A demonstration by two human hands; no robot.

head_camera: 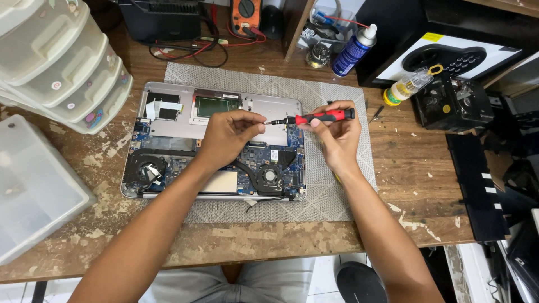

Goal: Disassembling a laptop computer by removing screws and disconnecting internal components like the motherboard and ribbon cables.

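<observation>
Overhead, two hands [281, 134] — one red screwdriver [317, 118], one opened laptop [168, 129].

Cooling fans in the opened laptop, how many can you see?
2: one fan at the laptop's lower left, one fan lower right, beside the left forearm. Arms may hide others.

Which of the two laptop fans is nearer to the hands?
The right fan, below the left hand; the other fan sits at the laptop's far left corner.
</observation>
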